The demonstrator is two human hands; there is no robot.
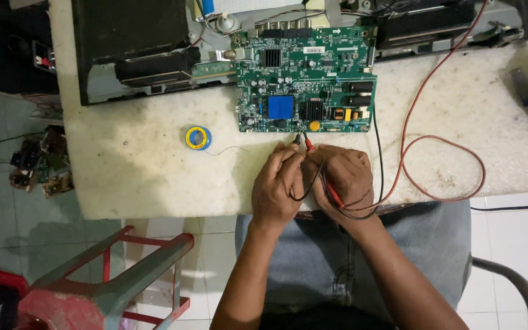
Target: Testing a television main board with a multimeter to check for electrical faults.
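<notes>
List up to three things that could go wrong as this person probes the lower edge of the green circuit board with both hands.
1. The black probe and red probe tips sit very close together at the edge of the circuit board; a slip could bridge neighbouring contacts.
2. The red lead loops loosely across the table; the right hand could snag it and jerk a probe.
3. The left hand could drag on the black lead.
</notes>
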